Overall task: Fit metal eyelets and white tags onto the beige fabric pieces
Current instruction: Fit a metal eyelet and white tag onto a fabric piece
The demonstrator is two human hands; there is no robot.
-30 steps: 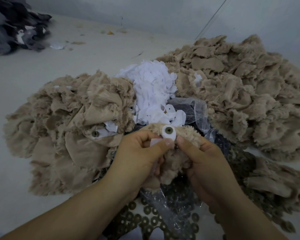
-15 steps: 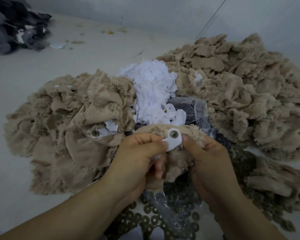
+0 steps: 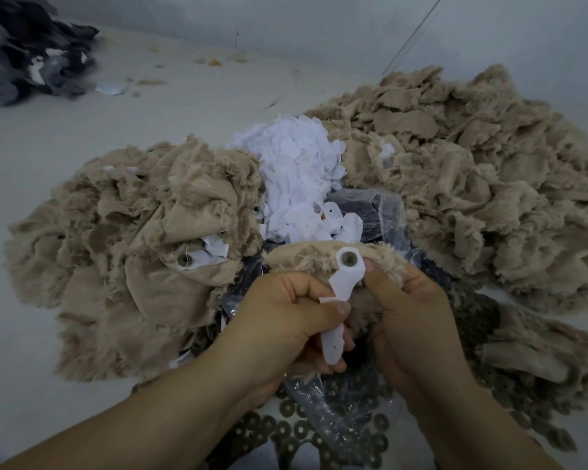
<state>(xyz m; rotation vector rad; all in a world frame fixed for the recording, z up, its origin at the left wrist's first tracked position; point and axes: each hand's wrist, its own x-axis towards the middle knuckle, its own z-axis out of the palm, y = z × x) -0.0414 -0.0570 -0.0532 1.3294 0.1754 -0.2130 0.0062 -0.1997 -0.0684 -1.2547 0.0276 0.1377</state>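
Where both hands pinch, white tag between thumbs

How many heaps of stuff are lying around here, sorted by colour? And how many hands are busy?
Beige fabric heaps: 2, left heap and right heap
White tag heaps: 1
Dark fabric heaps: 1, far left corner
Hands at work: 2, left hand and right hand, both on one beige piece
Total: 4 heaps, 2 hands
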